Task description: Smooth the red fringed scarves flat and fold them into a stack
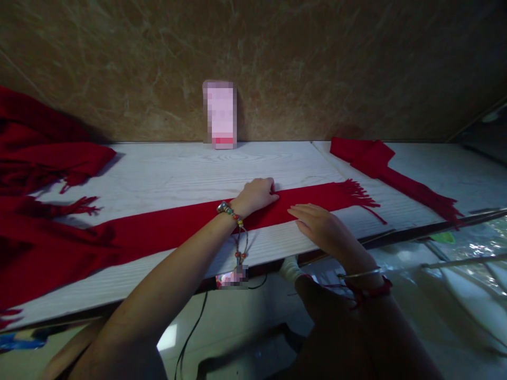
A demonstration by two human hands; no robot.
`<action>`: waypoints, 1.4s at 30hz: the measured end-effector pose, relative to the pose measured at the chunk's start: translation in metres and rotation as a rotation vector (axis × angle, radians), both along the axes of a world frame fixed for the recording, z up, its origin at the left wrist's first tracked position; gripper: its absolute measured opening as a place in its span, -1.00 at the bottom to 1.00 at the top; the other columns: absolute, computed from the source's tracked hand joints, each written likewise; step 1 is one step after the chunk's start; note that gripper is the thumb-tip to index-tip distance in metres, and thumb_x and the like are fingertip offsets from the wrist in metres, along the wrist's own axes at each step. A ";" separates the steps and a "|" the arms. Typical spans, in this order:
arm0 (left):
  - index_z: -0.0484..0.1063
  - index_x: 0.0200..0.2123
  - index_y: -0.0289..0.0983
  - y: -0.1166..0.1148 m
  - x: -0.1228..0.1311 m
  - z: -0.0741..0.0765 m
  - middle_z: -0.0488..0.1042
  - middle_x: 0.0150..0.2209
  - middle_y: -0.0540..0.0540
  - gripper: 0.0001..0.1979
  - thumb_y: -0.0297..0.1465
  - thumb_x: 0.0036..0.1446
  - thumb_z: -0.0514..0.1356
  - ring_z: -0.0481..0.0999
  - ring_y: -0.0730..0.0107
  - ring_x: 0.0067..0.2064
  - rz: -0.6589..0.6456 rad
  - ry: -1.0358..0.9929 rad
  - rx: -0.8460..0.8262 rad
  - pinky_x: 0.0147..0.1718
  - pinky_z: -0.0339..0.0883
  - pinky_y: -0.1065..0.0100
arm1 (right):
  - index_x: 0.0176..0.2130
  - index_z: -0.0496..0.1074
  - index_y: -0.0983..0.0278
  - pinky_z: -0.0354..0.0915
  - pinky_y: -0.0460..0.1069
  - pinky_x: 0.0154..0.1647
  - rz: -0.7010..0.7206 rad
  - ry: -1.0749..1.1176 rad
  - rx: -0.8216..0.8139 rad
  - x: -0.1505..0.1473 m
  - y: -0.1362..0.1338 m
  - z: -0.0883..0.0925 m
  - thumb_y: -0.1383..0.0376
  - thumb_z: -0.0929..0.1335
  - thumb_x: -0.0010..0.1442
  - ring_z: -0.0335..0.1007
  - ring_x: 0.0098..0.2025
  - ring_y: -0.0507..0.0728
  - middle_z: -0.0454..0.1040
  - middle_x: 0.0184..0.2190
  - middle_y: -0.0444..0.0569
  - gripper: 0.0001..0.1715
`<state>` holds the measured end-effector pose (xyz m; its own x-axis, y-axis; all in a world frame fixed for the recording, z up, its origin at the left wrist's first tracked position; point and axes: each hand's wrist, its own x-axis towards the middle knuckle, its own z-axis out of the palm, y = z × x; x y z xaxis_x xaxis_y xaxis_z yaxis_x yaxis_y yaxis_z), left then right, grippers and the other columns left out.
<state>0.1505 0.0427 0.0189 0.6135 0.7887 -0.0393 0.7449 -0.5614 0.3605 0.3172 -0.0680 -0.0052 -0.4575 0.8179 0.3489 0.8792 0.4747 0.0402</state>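
Observation:
A long red scarf (pixel 150 232) with fringe lies stretched along the white wood-grain table (pixel 190 169). My left hand (pixel 257 196), with a beaded bracelet at the wrist, is closed at the scarf's far edge; its curled fingers are partly hidden. Over the scarf's near edge, closer to the fringed right end, my right hand (pixel 317 224) has its fingers stretched out nearly flat. Bangles circle the right wrist. At the right, a folded red scarf (pixel 380 161) lies with its fringe at the front edge.
A heap of red scarves (pixel 35 153) covers the table's left end. Against the brown marbled wall (pixel 317 68) leans a blurred-out pink phone-like object (pixel 224 113). Below the front edge hang a black cable (pixel 194 330) and, at right, clear plastic (pixel 483 248) near a metal rail.

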 end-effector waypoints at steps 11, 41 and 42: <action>0.43 -0.15 -0.31 -0.001 -0.004 -0.001 0.52 -0.17 -0.20 -0.76 -0.29 0.20 0.11 0.48 0.21 -0.15 0.011 0.035 0.034 -0.21 0.30 0.29 | -0.01 0.46 0.35 0.37 0.09 0.07 -0.006 -0.033 -0.072 0.005 -0.001 -0.003 0.61 0.13 0.12 0.45 0.02 0.12 0.53 -0.03 0.06 -0.44; 0.36 -0.04 -0.33 -0.013 -0.002 -0.004 0.45 -0.07 -0.26 -0.73 -0.36 0.25 0.03 0.41 0.11 0.01 -0.013 0.058 0.169 -0.07 0.27 0.17 | -0.03 0.48 0.30 0.39 0.15 0.03 -0.009 0.053 -0.089 0.010 0.011 0.002 0.41 0.23 0.18 0.47 -0.03 0.18 0.56 -0.08 0.06 -0.60; 0.36 -0.04 -0.33 -0.013 -0.002 -0.004 0.45 -0.07 -0.27 -0.73 -0.36 0.25 0.03 0.41 0.11 0.01 -0.013 0.058 0.168 -0.07 0.27 0.17 | -0.03 0.48 0.31 0.39 0.15 0.03 -0.012 0.053 -0.089 0.010 0.012 0.003 0.40 0.23 0.18 0.47 -0.03 0.18 0.56 -0.08 0.06 -0.60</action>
